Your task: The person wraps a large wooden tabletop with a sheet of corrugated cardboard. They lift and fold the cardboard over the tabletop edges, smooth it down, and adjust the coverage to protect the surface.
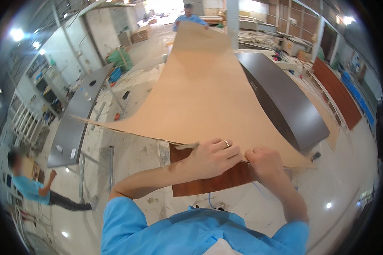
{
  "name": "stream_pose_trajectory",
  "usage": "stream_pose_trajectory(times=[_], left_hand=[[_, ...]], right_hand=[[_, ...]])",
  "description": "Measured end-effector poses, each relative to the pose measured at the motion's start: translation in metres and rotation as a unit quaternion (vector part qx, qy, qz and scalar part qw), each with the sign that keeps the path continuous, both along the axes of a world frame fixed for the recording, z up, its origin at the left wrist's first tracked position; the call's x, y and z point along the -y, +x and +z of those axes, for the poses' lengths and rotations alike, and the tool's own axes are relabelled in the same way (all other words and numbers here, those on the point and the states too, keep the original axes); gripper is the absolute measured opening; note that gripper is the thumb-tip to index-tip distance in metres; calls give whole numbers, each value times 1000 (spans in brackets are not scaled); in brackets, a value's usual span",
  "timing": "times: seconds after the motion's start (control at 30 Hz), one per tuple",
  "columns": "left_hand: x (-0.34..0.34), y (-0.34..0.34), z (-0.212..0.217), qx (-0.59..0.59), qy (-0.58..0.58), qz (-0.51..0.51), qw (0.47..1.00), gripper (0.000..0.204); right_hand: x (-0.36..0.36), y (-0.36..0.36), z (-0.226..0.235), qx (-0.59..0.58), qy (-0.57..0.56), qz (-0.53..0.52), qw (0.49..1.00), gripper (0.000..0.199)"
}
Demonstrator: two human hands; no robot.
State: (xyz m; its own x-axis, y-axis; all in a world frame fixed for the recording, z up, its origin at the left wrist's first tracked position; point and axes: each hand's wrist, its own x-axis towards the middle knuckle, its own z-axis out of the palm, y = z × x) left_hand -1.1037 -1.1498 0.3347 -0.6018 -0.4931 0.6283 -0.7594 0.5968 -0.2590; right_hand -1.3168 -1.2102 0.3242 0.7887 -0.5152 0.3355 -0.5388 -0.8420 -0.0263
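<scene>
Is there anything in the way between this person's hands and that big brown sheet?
Nothing visible. The left hand and right hand are both already on the near edge of the brown sheet. A reddish-brown board shows below that edge, but doesn't block them.

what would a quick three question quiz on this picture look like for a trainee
1. True or false: the left hand and the right hand are both at the near edge of the tan sheet.
2. Which hand wears a ring? A) the left; B) the right; C) neither.
3. Fill in the gap: the person at the far end of the tan sheet is dressed in a ____ top.

Key: 1 true; 2 A; 3 blue.
</scene>
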Motion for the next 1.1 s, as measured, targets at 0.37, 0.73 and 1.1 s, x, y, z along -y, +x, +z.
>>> stream_pose_trajectory(times=[0.37,0.73,1.1], left_hand=[[111,-5,128,-539,391,-40,745,47],[148,-46,88,-337,569,-255,706,33],[-56,-11,-369,-495,781,95,369,49]], right_hand=[[86,1,-41,92,16,-54,994,7],[116,-32,-54,156,41,-77,984,6],[146,-62,54,330,70,-217,916,24]])
